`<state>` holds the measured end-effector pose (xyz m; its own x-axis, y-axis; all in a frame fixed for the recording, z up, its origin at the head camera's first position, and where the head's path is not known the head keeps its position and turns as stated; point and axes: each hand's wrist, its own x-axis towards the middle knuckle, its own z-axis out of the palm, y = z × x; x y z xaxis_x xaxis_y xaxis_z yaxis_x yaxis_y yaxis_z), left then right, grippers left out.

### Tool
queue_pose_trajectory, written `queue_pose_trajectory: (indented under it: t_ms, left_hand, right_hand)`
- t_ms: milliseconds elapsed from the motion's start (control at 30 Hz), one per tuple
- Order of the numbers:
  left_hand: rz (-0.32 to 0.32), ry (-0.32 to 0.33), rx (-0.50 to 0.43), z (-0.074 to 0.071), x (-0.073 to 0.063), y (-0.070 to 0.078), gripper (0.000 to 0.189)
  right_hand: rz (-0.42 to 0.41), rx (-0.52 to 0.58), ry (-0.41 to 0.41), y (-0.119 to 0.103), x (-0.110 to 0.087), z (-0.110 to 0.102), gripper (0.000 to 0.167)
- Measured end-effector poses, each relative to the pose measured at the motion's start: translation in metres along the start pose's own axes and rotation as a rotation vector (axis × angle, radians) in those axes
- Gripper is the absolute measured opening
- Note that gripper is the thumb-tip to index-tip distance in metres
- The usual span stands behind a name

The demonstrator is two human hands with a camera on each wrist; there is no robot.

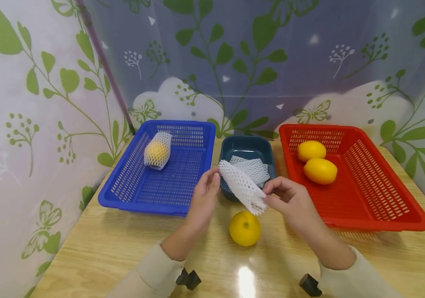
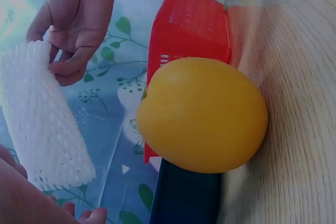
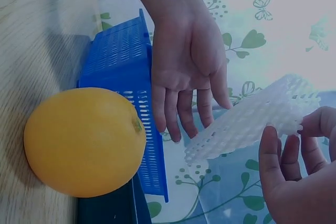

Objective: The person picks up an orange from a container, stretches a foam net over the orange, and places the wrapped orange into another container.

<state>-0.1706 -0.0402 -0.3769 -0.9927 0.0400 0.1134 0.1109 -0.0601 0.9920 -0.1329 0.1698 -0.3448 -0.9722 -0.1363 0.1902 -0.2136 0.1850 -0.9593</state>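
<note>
A white foam net sleeve [image 1: 243, 186] hangs slantwise between the two hands, above the small teal tray. My right hand [image 1: 290, 200] pinches its lower end between thumb and fingers, as the right wrist view also shows. At the sleeve's upper left end is my left hand [image 1: 206, 192]; its fingers [image 3: 185, 111] are nearly straight and its thumb lies close to the netting. On the table below the hands sits a yellow round fruit [image 1: 245, 229], bare, stem end showing in the head view. More foam nets [image 1: 253, 170] lie in the teal tray [image 1: 247, 142].
On the left stands a blue basket [image 1: 160, 186] with a netted yellow fruit [image 1: 157, 151] inside. The red basket [image 1: 354, 207] on the right holds two bare yellow fruits [image 1: 320, 171]. A patterned curtain [image 1: 212, 62] hangs behind the wooden table [image 1: 123, 248].
</note>
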Motion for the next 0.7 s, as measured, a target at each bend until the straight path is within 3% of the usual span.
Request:
queue_pose_trajectory:
  t_ms: [200, 533, 700]
  left_hand:
    - [-0.026, -0.022, -0.057, 0.001, 0.0006, -0.0005, 0.026]
    - [-0.075, -0.109, -0.196, -0.0006, -0.0004, -0.0033, 0.022]
    - [-0.14, -0.152, -0.264, -0.0009, -0.0014, -0.0055, 0.017]
  right_hand:
    - [-0.062, 0.028, -0.008, -0.0018, -0.0054, 0.0021, 0.011]
    - [-0.217, 0.072, -0.024, -0.0079, -0.0111, 0.0006, 0.011]
    - [-0.117, 0.149, -0.016, -0.0084, -0.0029, 0.0048, 0.02]
